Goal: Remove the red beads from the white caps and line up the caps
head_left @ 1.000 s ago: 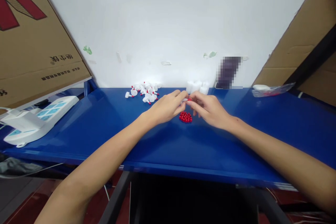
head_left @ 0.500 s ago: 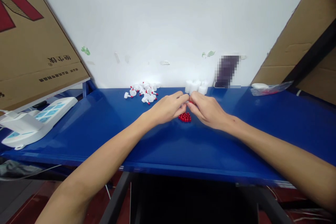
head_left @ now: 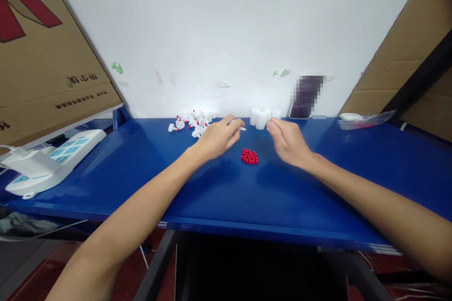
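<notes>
A: Grip?
B: Left hand (head_left: 219, 137) clamped on a white nozzle (head_left: 242, 128), tip pointing right. Right hand (head_left: 287, 140) curled up; can't tell what's inside, if anything.
A: Risks?
B: Right knuckles overlap the bottles (head_left: 261, 120) in view; contact unclear, but a quick far swing could topple 1 or more. Light pinch could lose the nozzle, it's small. Red caps (head_left: 250, 156) sit loose on the near side, between the hands; a dragging wrist could scatter them.
A: Room?
B: Far side's tight: wall (head_left: 226, 33) behind bottles. Far left: capped pile (head_left: 201, 122). Table (head_left: 219, 197) runs wide right, and near, past the caps to its edge.
</notes>
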{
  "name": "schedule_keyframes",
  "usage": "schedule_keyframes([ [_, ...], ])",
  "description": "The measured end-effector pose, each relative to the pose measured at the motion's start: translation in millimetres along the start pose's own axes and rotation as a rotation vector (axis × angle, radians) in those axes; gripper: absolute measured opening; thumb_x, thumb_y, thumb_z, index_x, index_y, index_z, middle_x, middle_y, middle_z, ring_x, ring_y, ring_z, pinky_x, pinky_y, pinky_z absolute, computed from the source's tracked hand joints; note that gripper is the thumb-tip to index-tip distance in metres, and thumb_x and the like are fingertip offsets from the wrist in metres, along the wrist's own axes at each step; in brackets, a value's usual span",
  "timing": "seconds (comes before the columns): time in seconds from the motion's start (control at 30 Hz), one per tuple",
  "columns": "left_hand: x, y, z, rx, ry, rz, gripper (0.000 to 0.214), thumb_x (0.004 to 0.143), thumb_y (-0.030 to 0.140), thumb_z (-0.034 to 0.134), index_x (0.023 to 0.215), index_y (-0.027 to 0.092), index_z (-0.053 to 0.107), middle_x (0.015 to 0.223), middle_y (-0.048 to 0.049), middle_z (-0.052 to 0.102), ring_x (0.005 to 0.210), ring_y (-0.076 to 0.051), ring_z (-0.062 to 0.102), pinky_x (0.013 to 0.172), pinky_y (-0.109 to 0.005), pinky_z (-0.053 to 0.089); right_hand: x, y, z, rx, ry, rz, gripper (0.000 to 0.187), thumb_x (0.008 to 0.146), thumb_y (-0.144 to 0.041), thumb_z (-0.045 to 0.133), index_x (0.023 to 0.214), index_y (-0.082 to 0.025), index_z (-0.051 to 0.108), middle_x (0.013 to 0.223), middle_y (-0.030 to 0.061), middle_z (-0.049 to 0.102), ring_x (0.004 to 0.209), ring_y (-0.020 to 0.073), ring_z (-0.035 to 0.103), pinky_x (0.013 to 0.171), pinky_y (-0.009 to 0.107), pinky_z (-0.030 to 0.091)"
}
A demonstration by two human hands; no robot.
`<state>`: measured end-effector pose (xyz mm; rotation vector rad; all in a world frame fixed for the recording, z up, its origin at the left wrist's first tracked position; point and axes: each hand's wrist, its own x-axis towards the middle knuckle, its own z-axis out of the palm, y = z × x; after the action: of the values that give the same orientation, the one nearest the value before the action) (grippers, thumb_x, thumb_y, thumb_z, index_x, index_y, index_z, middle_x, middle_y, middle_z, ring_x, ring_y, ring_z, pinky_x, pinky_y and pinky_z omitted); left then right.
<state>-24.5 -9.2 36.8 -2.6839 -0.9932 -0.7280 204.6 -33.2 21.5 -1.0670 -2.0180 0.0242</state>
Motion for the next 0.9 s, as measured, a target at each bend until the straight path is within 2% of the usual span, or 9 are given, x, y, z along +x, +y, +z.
schedule_keyframes([
  [0.17, -2.6, -20.0, 3.5, -0.02, -0.021, -0.07, 0.023, 0.097, 0.021, 0.04, 0.113, 0.018, 0.057, 0.105, -0.0093, 0.062, 0.084, -0.017, 0.058, 0.077, -0.031, 0.047, 0.9, 15.1, -8.2, -0.138, -0.481, 0.057, 0.019, 0.096, -0.031, 0.038, 0.079, -0.022, 0.041, 0.07, 0.0006, 0.053, 0.063, 0.0166, 0.047, 0.06, 0.03, 0.027],
  [0.3, -3.4, -20.2, 6.9, -0.037, -0.067, -0.055, 0.025, 0.096, 0.021, 0.04, 0.113, 0.018, 0.058, 0.105, -0.0092, 0.062, 0.088, -0.019, 0.059, 0.08, -0.032, 0.047, 0.1, 14.1, -8.2, -0.187, -0.677, 0.047, 0.016, 0.09, -0.027, 0.045, 0.075, -0.022, 0.042, 0.066, 0.0001, 0.054, 0.06, 0.0155, 0.046, 0.058, 0.03, 0.025],
  [0.53, -3.2, -17.9, 8.1, -0.048, -0.099, -0.043, 0.026, 0.096, 0.021, 0.039, 0.113, 0.018, 0.059, 0.104, -0.0093, 0.062, 0.088, -0.019, 0.06, 0.08, -0.033, 0.047, 0.3, 6.0, -10.4, -0.17, -0.748, -0.007, 0.014, 0.085, -0.026, 0.049, 0.074, -0.022, 0.041, 0.066, -0.0005, 0.056, 0.059, 0.0148, 0.046, 0.057, 0.03, 0.024],
  [0.9, -3.7, -16.9, 7.7, -0.046, -0.117, -0.036, 0.027, 0.096, 0.022, 0.039, 0.113, 0.018, 0.06, 0.101, -0.0089, 0.061, 0.085, -0.019, 0.059, 0.078, -0.031, 0.047, 0.8, 4.0, -12.6, -0.107, -0.76, 0.007, 0.011, 0.084, -0.024, 0.049, 0.075, -0.022, 0.045, 0.067, -0.0005, 0.057, 0.058, 0.014, 0.045, 0.056, 0.029, 0.026],
])
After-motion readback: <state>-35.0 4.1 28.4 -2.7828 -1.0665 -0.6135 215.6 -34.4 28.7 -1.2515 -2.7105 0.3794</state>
